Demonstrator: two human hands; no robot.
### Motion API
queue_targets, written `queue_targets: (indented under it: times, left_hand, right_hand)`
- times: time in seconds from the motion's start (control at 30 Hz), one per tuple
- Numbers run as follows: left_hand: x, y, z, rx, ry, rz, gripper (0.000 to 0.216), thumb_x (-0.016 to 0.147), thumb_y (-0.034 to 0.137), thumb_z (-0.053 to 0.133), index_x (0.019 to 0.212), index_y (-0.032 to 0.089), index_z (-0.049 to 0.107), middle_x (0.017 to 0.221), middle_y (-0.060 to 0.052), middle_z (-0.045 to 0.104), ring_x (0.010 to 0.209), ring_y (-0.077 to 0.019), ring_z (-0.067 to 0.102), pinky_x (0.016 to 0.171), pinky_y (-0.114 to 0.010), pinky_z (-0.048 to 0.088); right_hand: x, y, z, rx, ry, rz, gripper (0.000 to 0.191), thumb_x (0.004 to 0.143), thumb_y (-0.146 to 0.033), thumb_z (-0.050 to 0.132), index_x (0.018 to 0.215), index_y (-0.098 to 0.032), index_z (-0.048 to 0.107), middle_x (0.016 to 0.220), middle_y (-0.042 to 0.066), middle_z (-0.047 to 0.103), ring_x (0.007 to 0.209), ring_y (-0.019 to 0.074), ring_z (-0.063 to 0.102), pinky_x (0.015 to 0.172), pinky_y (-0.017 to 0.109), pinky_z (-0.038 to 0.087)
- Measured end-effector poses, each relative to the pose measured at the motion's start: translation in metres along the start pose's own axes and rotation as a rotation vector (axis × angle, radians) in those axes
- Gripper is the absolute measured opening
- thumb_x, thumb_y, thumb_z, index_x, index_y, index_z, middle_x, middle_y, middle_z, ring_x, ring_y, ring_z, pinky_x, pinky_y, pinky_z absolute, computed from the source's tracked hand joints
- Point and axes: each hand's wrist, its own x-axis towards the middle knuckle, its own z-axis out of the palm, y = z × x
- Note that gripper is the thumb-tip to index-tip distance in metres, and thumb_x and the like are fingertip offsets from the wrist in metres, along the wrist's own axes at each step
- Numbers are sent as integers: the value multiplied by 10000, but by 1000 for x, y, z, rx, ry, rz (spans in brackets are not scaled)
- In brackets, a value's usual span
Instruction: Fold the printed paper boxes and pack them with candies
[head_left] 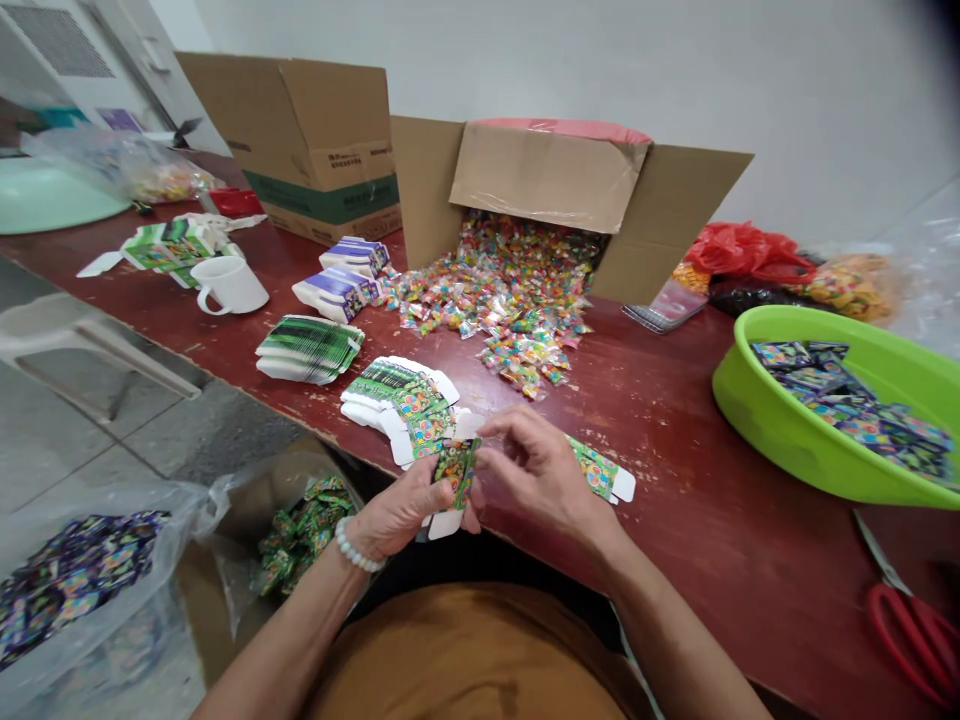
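My left hand [409,505], with a beaded bracelet at the wrist, grips a small green printed carton [454,472]. Its white end flaps stand out at both ends. My right hand [536,465] is closed beside the carton's upper end, fingers bent and pinched together; what they hold, if anything, is hidden. Just beyond lies a fanned row of flat green cartons [405,395], and another stack of green cartons [309,348] sits to its left. One more green carton [598,468] lies partly behind my right hand. A heap of small wrapped candies [510,310] spills towards my hands.
An open cardboard box [551,180] lies behind the candies, with a closed-sided box [322,150] to its left. A white mug [229,285] and purple cartons [337,290] stand left. At right are a green basin [795,450] of packets and red-handled scissors [911,620]. Bagged packets [82,570] sit lower left.
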Motion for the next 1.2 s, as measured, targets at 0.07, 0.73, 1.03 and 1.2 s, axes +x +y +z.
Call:
queue_targets:
  times: [0.07,0.73,1.03,1.2]
  left_hand:
    - [2,1,6,106,-23,47,583,688,634,741,997,141,702,752,-56,659,831,-226,620,825,-329,458]
    - [-3,-11,13,338,61,-95,318,741,402,759,827,153,580,668,34,538,529,-90,491,499,-215,442]
    - [3,-5,29,156,309,52,313,768,419,743,839,135,633,701,-14,637,553,-126,590,575,-264,514]
    - [3,-10,25,252,485,153,445,780,398,745,1129,166,593,1072,-76,697,951,-205,648,823,-303,533]
  right_hand:
    - [2,-17,4,-26,-128,-39,157,845,-159,630,996,-202,627,976,43,618,714,123,544,666,252,448]
    - [-5,-4,12,382,-410,261,173,823,-257,664,943,-197,556,741,-33,595,613,96,524,558,203,409]
    - [-10,-1,21,434,-167,356,266,902,-429,582,932,-179,667,792,11,637,561,110,555,537,240,448]
    - [-9,2,20,331,-47,338,263,898,-420,587,866,-177,682,828,20,691,764,164,618,724,276,474]
